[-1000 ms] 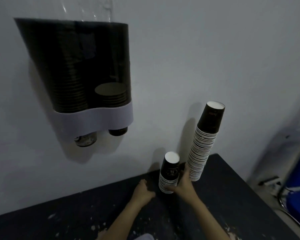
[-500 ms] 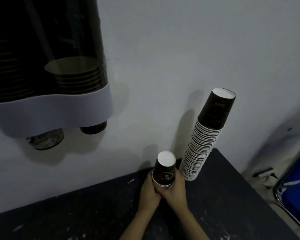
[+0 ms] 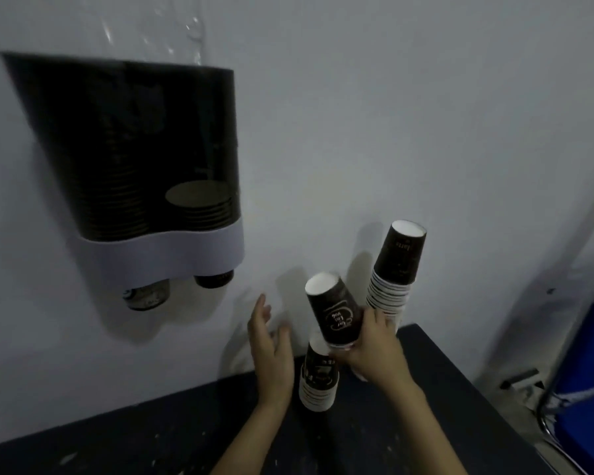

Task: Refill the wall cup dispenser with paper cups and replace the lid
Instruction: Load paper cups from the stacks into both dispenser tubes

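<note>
The wall cup dispenser (image 3: 158,248) hangs at the left: a dark see-through body over a white base, with two cup stacks inside and cup bottoms poking out below. My right hand (image 3: 374,351) is shut on a black paper cup (image 3: 336,313), held upside down and tilted above a short stack of cups (image 3: 318,382) on the dark table (image 3: 408,440). My left hand (image 3: 271,351) is open just left of that stack, touching nothing. A tall stack of cups (image 3: 396,272) leans against the wall behind my right hand. I see no lid.
The table's right edge (image 3: 474,382) drops off beside a blue object (image 3: 590,378) and a metal tube at the far right. A clear plastic piece (image 3: 172,29) shines on the wall above the dispenser.
Both hands were wrapped around the short stack; now my right hand has lifted a cup off its top and my left hand has let go and opened. The view has swung left.
</note>
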### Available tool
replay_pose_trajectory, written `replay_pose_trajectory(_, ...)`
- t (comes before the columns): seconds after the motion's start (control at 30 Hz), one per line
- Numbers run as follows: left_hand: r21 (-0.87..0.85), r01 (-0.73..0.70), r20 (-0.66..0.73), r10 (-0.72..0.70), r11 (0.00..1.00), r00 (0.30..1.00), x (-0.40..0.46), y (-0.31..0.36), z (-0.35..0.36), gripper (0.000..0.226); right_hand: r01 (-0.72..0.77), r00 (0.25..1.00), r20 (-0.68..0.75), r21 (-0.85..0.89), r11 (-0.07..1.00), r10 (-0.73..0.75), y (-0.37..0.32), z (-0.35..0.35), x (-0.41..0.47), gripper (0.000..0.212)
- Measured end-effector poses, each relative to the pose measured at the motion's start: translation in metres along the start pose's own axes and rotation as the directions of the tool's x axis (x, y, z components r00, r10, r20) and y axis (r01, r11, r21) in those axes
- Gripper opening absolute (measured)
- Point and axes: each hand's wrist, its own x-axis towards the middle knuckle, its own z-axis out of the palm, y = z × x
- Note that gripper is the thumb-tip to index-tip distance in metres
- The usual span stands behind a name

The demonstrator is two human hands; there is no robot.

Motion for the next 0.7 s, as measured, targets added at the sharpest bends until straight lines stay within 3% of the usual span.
replay_pose_trajectory(0.07, -0.149, 0.003, 0.101, 0.012, 0.989, 0.995, -0.001, 0.038, -0.004, 0.033, 0.035, 0.995, 0.091, -0.034, 0.999, -0.032, -0.015, -0.02, -0.012, 0.081)
replay_pose_trajectory(0.13, -0.206, -0.001, 0.182, 0.04, 0.979, 0.982, -0.006, 0.065, -0.009, 0.028, 0.062, 0.99, 0.122, 0.106, 0.992, -0.075, -0.029, -0.038, -0.022, 0.081)
replay_pose_trajectory(0.23, -0.257, -0.032, 0.167, 0.077, 0.966, 0.983, -0.011, 0.097, -0.028, 0.025, 0.119, 0.982, 0.102, 0.313, 0.942, -0.158, -0.061, -0.072, -0.038, 0.076)
replay_pose_trajectory(0.33, -0.329, 0.064, 0.135, -0.02, 0.942, 0.991, -0.006, 0.117, -0.051, 0.03, 0.134, 0.979, 0.041, 0.607, 0.784, -0.199, -0.102, -0.109, -0.047, 0.078)
replay_pose_trajectory(0.43, -0.313, 0.181, 0.116, -0.151, 0.932, 0.982, -0.002, 0.124, -0.076, 0.045, 0.271, 0.961, -0.179, 0.753, 0.6, -0.21, -0.156, -0.156, -0.046, 0.078)
replay_pose_trajectory(0.5, -0.266, 0.234, 0.1, -0.215, 0.935, 0.971, 0.002, 0.12, -0.088, 0.048, 0.417, 0.908, -0.35, 0.702, 0.577, -0.23, -0.196, -0.189, -0.034, 0.075)
replay_pose_trajectory(0.57, -0.259, 0.278, 0.079, -0.267, 0.925, 0.961, 0.006, 0.116, -0.101, 0.048, 0.536, 0.833, -0.471, 0.555, 0.635, -0.291, -0.243, -0.214, -0.019, 0.074)
replay_pose_trajectory(0.63, -0.26, 0.31, 0.072, -0.301, 0.915, 0.951, 0.009, 0.113, -0.108, 0.047, 0.57, 0.786, -0.484, 0.329, 0.753, -0.384, -0.287, -0.226, 0.0, 0.069)
replay_pose_trajectory(0.7, -0.263, 0.326, 0.063, -0.321, 0.908, 0.945, 0.012, 0.109, -0.113, 0.047, 0.547, 0.785, -0.396, 0.083, 0.833, -0.476, -0.322, -0.224, 0.018, 0.061)
